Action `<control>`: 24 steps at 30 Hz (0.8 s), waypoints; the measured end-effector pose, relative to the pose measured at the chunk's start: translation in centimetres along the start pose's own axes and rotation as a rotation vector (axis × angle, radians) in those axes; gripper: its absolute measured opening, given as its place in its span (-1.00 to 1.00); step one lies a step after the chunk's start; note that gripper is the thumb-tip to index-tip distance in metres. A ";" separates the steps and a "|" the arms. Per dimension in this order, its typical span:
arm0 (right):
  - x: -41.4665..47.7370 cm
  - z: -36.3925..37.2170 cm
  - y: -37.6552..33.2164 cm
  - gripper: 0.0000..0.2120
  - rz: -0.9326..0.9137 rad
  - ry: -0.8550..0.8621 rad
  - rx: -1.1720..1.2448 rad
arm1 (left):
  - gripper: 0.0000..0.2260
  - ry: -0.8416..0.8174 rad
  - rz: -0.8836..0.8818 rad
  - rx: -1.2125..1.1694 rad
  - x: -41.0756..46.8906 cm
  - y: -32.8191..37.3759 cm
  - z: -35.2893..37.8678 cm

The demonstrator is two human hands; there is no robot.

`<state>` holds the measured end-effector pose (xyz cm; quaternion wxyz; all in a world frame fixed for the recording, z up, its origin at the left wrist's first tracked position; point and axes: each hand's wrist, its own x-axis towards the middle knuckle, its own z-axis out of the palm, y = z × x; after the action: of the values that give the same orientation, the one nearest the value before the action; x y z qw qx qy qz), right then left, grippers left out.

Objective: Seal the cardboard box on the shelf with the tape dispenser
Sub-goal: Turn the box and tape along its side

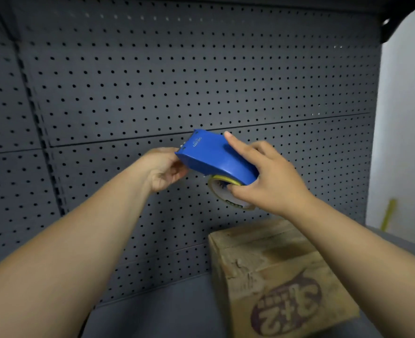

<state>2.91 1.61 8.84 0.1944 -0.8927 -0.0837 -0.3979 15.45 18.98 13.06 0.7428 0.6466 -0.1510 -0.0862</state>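
A blue tape dispenser [213, 157] with a roll of clear tape [222, 193] under it is held in the air in front of the pegboard. My right hand [267, 181] grips its rear end around the roll, index finger stretched along the top. My left hand [163, 168] pinches at the dispenser's front end, where the tape comes out; the fingertips are hidden behind the blue body. Below and to the right, a worn brown cardboard box [274, 269] with a purple printed logo stands on the shelf, its top flaps lying shut.
A dark grey pegboard back wall [152, 81] fills the view. The grey shelf surface [165, 308] stretches left of the box. A white wall [406, 142] shows at the right, past the shelf's end.
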 end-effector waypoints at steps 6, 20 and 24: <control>-1.8 0.1 -4.3 -0.30 0.032 -0.039 -0.401 | -0.89 -0.059 0.058 0.089 -0.8 0.0 -1.3; -8.8 -1.5 -12.6 -0.31 0.327 -0.135 -0.354 | -0.86 -0.217 0.070 0.195 -5.6 -3.6 -0.6; -9.9 -1.8 -14.2 -0.32 0.382 -0.137 -0.397 | -0.85 -0.259 0.051 0.173 -5.7 -3.9 -0.3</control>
<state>-9.27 13.87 6.60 0.0811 -0.9377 0.1527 -0.3012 10.50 20.53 8.52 0.6607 0.6875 -0.2686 -0.1367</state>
